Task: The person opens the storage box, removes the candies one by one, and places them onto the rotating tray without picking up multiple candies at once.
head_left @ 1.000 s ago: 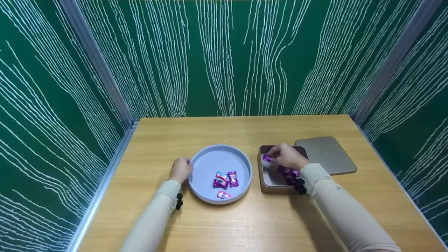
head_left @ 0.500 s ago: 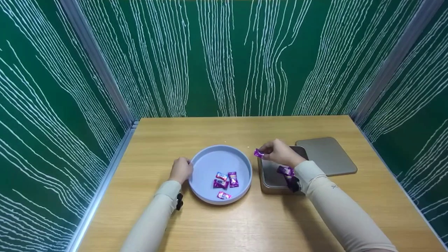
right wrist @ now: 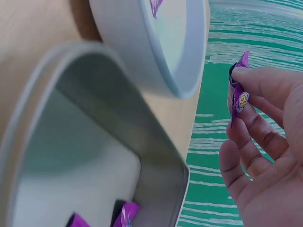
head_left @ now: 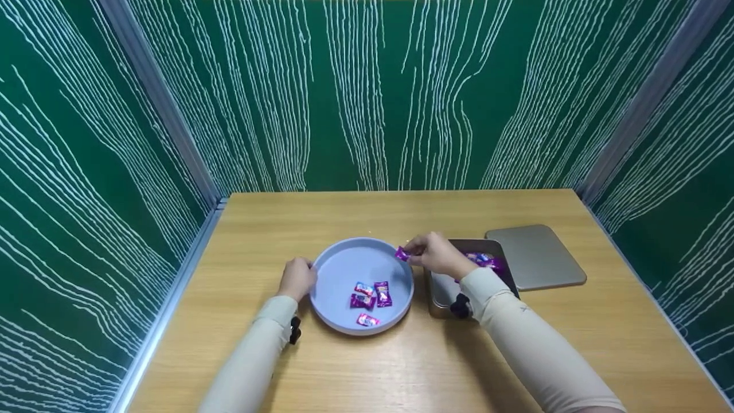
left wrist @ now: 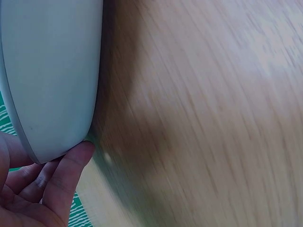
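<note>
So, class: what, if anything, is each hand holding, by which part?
Right hand: purple candy, pinched nearer one end. Left hand: blue tray, by its left edge.

A bench (head_left: 367, 376) with pale yellowish wood grain spans the foreground. Behind it rises a green back panel (head_left: 395, 97) streaked with wavy white lines; matching side panels (head_left: 63, 189) flank it. A grey metal post (head_left: 163, 100) stands at the left rear corner. A flat, round-cornered lid (head_left: 542, 258) lies at right.
</note>
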`<state>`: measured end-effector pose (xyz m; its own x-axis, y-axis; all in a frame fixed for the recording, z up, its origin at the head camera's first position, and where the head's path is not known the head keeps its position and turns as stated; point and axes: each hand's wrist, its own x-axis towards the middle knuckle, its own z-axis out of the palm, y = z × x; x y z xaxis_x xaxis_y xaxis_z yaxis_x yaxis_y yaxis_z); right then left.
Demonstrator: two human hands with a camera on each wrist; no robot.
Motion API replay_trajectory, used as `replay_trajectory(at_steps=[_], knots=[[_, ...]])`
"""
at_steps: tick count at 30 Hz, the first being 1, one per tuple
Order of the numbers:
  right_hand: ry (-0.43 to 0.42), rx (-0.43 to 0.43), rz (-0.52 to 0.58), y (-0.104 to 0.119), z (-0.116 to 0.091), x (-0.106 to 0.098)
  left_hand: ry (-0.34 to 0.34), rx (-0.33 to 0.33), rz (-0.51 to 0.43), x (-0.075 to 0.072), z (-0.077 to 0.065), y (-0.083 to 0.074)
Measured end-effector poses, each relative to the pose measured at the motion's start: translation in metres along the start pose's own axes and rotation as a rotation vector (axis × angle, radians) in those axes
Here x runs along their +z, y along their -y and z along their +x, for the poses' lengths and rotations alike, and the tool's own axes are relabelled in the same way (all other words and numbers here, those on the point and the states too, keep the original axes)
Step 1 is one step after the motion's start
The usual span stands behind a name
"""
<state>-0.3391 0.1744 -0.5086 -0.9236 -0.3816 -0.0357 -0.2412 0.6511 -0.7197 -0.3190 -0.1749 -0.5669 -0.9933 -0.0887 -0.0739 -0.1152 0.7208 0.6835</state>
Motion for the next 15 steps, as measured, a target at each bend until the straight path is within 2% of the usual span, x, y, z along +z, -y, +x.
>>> replay_trajectory(at_steps=[7, 11, 15], knots=[[-0.027, -0.084, -0.016, 0.006, 0.006, 0.017, -0.017, 0.007, 0.024, 0.0, -0.001, -0.001], [-0.016, -0.055, 0.002, 0.008, 0.007, 0.028, -0.008, -0.005, 0.02, -0.001, -0.001, -0.002], [-0.002, -0.072, 0.025, 0.007, 0.008, 0.039, 0.008, -0.017, 0.013, -0.001, -0.001, -0.002]])
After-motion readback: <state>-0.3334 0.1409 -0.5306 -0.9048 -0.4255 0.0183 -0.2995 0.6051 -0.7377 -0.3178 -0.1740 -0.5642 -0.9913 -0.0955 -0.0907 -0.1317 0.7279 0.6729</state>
